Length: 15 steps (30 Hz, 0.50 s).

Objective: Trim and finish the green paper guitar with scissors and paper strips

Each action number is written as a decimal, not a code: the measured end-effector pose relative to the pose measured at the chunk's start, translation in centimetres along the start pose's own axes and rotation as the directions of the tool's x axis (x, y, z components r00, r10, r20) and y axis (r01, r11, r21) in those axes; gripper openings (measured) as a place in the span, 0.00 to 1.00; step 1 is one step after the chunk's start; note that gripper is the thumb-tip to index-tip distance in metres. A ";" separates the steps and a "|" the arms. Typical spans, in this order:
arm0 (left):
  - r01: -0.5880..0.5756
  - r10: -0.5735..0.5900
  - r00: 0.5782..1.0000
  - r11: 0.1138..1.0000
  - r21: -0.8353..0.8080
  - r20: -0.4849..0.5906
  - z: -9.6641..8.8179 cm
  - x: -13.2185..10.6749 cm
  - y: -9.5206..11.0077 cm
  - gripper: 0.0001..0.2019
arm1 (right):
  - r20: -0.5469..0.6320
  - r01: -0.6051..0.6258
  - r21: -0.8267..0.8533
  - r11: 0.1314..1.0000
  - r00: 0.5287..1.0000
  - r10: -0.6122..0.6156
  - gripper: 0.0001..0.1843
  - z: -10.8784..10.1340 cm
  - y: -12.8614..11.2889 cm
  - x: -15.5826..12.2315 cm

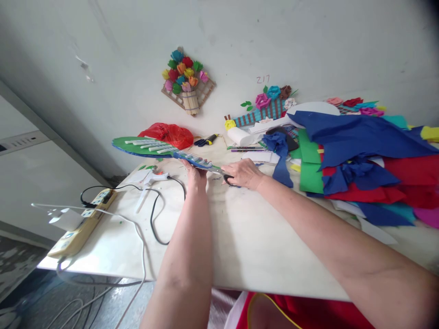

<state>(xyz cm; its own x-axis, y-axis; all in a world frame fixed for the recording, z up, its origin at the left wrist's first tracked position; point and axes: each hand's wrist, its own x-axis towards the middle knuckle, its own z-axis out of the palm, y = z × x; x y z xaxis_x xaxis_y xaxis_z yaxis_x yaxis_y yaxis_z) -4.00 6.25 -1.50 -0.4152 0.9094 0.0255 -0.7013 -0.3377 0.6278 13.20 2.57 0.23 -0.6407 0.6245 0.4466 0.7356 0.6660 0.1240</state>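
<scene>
Tabletop (267,260) below, green board (156,147) runs sideways, broadening leftward.

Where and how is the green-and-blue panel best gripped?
The green-and-blue panel is probably best pinched by its blue near edge, from the near side and below, where the left hand holds it. It is thin, and white strips lie across its upper face. Keep the fingers clear of the scissors, in the right hand at its right end.

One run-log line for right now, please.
left hand: holds green-and-blue craft piece | right hand: holds scissors at its narrow end | glue gun: on table
</scene>
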 end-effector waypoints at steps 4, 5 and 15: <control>0.001 -0.001 1.000 1.000 0.024 -0.010 0.0 0.0 -0.1 0.24 | 0.006 -0.012 0.023 1.000 1.000 0.012 0.24 0.0 0.1 0.0; 0.002 -0.002 1.000 1.000 0.026 -0.012 0.0 0.0 -0.2 0.24 | 0.005 -0.016 0.028 0.999 1.000 0.016 0.24 0.0 0.1 0.0; 0.021 -0.020 1.000 0.999 0.045 -0.020 -0.1 0.3 -0.3 0.24 | -0.036 -0.026 0.042 0.999 0.999 0.028 0.23 0.3 0.2 -0.1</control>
<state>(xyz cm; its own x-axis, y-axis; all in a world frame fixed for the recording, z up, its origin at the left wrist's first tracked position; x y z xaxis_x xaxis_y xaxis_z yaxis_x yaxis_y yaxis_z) -3.97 6.63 -1.78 -0.4126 0.9109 -0.0031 -0.6832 -0.3072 0.6625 13.32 2.76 -0.07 -0.6114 0.6277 0.4819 0.7424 0.6658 0.0747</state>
